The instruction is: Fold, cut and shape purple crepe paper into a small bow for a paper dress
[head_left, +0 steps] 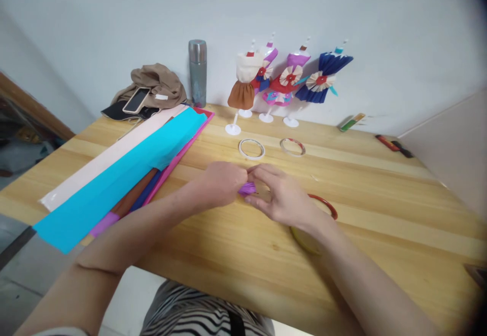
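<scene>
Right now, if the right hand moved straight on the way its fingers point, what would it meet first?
The right hand points left toward the left hand, so it would meet the purple folded paper pinched between them, then the left hand's fingers. Both already appear to touch the paper.
</scene>
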Action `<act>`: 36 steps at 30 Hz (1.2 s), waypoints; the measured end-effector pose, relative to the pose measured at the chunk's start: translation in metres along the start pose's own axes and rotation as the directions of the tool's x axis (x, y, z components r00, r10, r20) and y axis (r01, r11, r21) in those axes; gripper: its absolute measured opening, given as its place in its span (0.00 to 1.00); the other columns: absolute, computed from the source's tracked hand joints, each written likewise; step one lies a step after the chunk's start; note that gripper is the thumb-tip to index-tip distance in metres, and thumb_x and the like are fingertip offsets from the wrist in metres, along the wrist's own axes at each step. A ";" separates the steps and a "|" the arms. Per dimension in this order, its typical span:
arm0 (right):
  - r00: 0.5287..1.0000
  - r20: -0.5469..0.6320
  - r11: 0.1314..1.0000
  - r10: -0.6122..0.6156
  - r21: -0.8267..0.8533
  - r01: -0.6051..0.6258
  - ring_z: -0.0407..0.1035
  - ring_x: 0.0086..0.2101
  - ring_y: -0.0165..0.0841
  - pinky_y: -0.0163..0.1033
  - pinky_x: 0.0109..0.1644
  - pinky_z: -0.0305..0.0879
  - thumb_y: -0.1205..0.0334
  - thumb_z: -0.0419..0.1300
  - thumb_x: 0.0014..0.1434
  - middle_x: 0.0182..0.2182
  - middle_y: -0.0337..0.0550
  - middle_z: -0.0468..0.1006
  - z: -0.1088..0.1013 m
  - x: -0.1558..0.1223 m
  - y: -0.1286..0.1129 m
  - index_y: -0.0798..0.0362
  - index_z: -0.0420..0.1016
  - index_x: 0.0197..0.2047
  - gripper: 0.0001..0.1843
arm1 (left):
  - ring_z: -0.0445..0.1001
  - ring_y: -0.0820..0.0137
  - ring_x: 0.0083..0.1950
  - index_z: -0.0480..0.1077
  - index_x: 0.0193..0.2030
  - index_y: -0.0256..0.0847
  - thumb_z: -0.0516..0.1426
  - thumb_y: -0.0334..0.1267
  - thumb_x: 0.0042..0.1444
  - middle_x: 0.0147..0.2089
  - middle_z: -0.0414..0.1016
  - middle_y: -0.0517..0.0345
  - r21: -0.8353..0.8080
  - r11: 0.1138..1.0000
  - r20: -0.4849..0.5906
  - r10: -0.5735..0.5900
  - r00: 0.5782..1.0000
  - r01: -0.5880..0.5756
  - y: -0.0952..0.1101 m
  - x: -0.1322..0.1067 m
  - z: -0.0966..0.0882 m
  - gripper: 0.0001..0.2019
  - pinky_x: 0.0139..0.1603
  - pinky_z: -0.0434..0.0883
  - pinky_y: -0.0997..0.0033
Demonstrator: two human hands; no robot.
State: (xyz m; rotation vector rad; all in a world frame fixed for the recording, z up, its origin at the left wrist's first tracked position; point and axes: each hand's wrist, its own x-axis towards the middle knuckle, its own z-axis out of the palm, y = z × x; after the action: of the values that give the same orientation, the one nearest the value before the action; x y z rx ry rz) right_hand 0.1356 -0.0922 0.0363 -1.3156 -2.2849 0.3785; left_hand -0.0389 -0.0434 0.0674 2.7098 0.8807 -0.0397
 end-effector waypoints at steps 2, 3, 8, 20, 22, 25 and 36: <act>0.989 0.094 0.993 0.114 -0.040 -0.111 0.71 0.36 0.42 0.46 0.39 0.66 0.58 0.64 0.54 0.36 0.49 0.77 0.010 0.000 -0.006 0.52 0.68 0.36 0.10 | 0.75 0.63 0.33 0.72 0.30 0.37 0.56 0.26 0.52 0.31 0.76 0.52 -0.051 0.999 -0.047 0.007 0.999 -0.009 -0.003 -0.003 0.015 0.05 0.31 0.64 0.70; 0.979 0.127 0.986 0.158 -0.066 -0.150 0.71 0.35 0.41 0.44 0.37 0.65 0.57 0.65 0.54 0.35 0.49 0.77 0.014 0.000 -0.009 0.52 0.68 0.35 0.11 | 0.75 0.64 0.34 0.72 0.31 0.37 0.55 0.26 0.53 0.32 0.76 0.53 -0.068 0.998 -0.110 -0.008 0.994 0.001 -0.004 -0.005 0.023 0.06 0.32 0.63 0.71; 0.951 0.195 0.964 0.240 -0.162 -0.210 0.72 0.36 0.41 0.40 0.35 0.60 0.57 0.64 0.54 0.36 0.50 0.78 0.032 -0.004 -0.019 0.53 0.69 0.38 0.12 | 0.75 0.64 0.34 0.71 0.30 0.38 0.57 0.28 0.53 0.31 0.75 0.55 -0.085 0.996 -0.152 -0.053 0.987 0.040 -0.003 -0.016 0.049 0.04 0.32 0.63 0.70; 0.989 0.131 0.997 0.071 -0.017 -0.069 0.73 0.44 0.42 0.45 0.48 0.67 0.67 0.58 0.58 0.43 0.51 0.81 0.051 -0.025 0.006 0.54 0.75 0.47 0.12 | 0.76 0.59 0.38 0.76 0.41 0.36 0.53 0.39 0.61 0.38 0.78 0.47 -0.079 0.995 0.002 -0.069 0.998 0.069 -0.011 -0.020 0.059 0.12 0.34 0.66 0.68; 0.992 0.117 0.999 0.042 0.015 -0.044 0.73 0.43 0.41 0.45 0.47 0.68 0.67 0.58 0.59 0.43 0.51 0.80 0.054 -0.026 0.009 0.54 0.76 0.45 0.12 | 0.76 0.62 0.40 0.76 0.44 0.38 0.52 0.40 0.62 0.40 0.78 0.49 -0.112 0.992 -0.021 -0.066 0.998 0.063 -0.014 -0.023 0.058 0.13 0.36 0.67 0.69; 0.995 0.096 0.999 0.021 0.022 -0.023 0.73 0.41 0.41 0.45 0.46 0.69 0.65 0.59 0.59 0.40 0.51 0.80 0.056 -0.027 0.011 0.53 0.77 0.46 0.12 | 0.74 0.65 0.41 0.75 0.47 0.41 0.52 0.38 0.62 0.40 0.76 0.53 -0.119 0.991 -0.052 -0.066 0.996 0.059 -0.019 -0.028 0.059 0.12 0.38 0.66 0.71; 0.999 0.010 0.999 0.041 -0.024 -0.040 0.72 0.44 0.48 0.52 0.47 0.69 0.51 0.60 0.59 0.45 0.55 0.77 0.057 -0.040 0.019 0.55 0.74 0.49 0.20 | 0.72 0.68 0.42 0.76 0.49 0.44 0.54 0.35 0.61 0.41 0.71 0.56 -0.155 0.987 -0.189 -0.063 0.980 0.033 -0.030 -0.037 0.078 0.13 0.40 0.67 0.71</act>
State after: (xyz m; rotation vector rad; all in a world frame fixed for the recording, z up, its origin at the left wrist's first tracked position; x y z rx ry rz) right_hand 0.1360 -0.1172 -0.0314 -1.3763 -2.2807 0.3744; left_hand -0.0815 -0.0633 -0.0115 2.5815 0.9612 0.2739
